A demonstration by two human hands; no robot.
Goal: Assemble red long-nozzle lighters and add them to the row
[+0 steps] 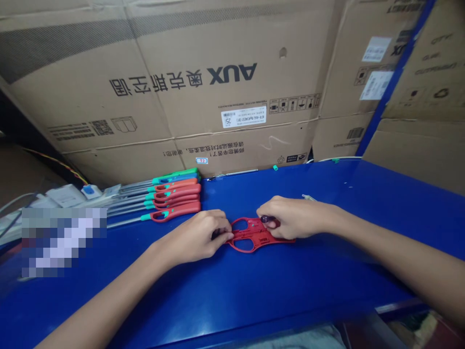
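Observation:
On the blue table a red plastic lighter casing (pixel 250 237) lies with its two halves side by side, inner faces up, each with a trigger loop. My left hand (pixel 203 235) pinches the narrow left end of the casing between thumb and fingers. Over the right part of the casing is my right hand (pixel 290 218), its fingers closed round a dark, rounded, cylindrical thing (pixel 268 220). The far end of that thing is hidden by the hand. Part of the casing's right end is covered by the same hand.
Several long-necked lighters (pixel 178 208) in red, orange, blue and green lie stacked on the left. White plugs (pixel 67 195) sit beyond them. A thin metal rod (pixel 241 172) and a green bit (pixel 275 167) lie by the cardboard wall (pixel 203 48). A pale part (pixel 308 197) lies behind my right wrist.

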